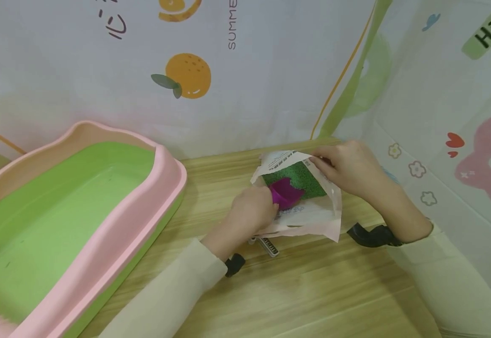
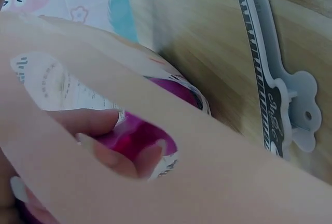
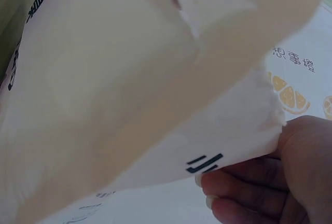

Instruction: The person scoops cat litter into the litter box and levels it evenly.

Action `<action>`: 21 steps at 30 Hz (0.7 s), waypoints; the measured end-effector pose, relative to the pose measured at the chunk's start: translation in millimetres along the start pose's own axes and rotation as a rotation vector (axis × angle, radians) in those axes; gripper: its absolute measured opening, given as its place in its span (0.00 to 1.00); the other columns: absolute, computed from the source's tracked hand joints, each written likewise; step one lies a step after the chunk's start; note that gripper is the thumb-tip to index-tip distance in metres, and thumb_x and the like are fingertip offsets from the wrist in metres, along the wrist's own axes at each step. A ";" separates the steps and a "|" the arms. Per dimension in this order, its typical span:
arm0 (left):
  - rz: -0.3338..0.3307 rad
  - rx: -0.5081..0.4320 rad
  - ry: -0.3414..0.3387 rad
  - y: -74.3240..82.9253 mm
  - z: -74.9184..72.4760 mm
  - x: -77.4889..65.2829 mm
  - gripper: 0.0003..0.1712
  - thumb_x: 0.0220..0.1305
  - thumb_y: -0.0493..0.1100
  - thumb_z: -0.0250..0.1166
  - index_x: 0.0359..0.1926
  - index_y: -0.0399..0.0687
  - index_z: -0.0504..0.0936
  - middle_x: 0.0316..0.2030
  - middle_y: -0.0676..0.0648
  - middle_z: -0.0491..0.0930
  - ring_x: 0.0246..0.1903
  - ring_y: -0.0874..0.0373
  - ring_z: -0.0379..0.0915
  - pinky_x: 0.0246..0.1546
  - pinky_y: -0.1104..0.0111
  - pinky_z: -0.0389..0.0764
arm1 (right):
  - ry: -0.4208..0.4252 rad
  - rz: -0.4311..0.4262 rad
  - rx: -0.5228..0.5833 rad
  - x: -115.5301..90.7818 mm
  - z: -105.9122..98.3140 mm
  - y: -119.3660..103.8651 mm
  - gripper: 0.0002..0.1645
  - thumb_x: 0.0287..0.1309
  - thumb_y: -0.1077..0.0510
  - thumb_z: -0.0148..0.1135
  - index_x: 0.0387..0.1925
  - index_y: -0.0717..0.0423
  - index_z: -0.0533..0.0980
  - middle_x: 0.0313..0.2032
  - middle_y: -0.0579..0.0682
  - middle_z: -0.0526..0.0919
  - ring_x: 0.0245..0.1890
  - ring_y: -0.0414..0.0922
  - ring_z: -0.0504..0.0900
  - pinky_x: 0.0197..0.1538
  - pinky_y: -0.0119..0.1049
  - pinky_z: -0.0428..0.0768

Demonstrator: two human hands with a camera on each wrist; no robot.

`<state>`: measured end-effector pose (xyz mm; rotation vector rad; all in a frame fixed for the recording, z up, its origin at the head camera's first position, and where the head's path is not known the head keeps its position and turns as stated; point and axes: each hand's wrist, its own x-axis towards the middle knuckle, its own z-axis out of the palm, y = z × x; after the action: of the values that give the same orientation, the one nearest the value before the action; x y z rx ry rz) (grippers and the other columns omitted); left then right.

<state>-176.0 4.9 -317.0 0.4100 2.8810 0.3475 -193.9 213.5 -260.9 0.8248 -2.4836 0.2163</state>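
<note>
My left hand (image 1: 253,206) grips a purple scoop (image 1: 286,193) inside the mouth of a torn-open, pale paper-like bag (image 1: 319,213). Dark green granules (image 1: 312,184) fill the bag around the scoop's front. At the bag's right upper edge, my right hand (image 1: 353,164) pinches the rim between thumb and fingers. The right wrist view has this rim close up, with the curled fingers (image 3: 244,193) beneath it. Through a gap in the pale flap, the left wrist view gives the left fingertips (image 2: 106,156) around the purple plastic; the scoop's handle is mostly hidden.
A large green litter tray with a pink rim (image 1: 144,202) stands to the left on the wooden surface (image 1: 296,291). Just in front of the bag lies a grey bag clip (image 2: 303,110). A printed sheet (image 1: 262,94) covers the walls behind and at right.
</note>
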 end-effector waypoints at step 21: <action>0.087 -0.042 0.227 -1.3 5.8 -2.0 0.14 0.65 0.47 0.70 0.44 0.41 0.85 0.44 0.42 0.84 0.39 0.49 0.84 0.33 0.57 0.86 | -0.017 0.009 0.011 -0.4 -0.3 -0.6 0.07 0.64 0.61 0.66 0.34 0.61 0.86 0.22 0.52 0.86 0.18 0.43 0.74 0.25 0.42 0.74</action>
<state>-173.1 4.2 -322.5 0.5202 3.0747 0.4985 -193.1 213.3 -260.9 0.8235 -2.5047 0.2270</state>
